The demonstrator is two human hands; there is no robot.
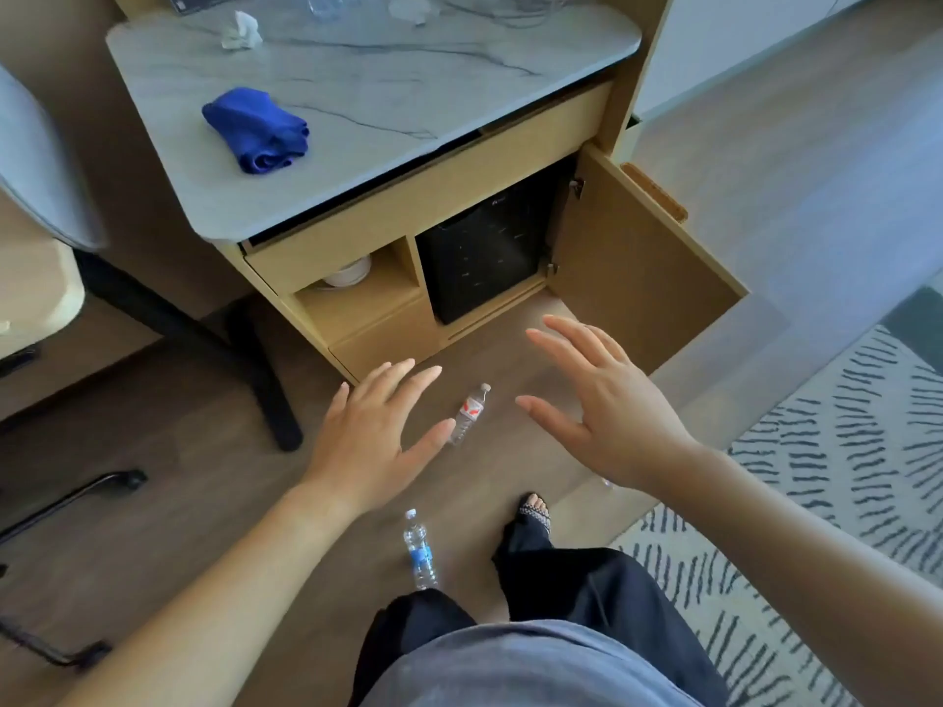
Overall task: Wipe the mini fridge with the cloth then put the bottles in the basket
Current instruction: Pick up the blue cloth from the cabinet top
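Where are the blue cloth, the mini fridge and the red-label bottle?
blue cloth (255,127), head view, middle of the bunched fabric.
mini fridge (485,257), head view, its black front door.
red-label bottle (470,411), head view, on its label.

Both arms out front, left hand (375,436) & right hand (607,410) palms-down, fingers spread, holding nothing

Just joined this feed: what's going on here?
The left hand and right hand hover open above the wooden floor, gripping nothing. The crumpled blue cloth sits on the grey marbled countertop. The black mini fridge shows in the open cabinet. A red-labelled clear bottle and a blue-labelled clear bottle are on the floor. No basket shows.
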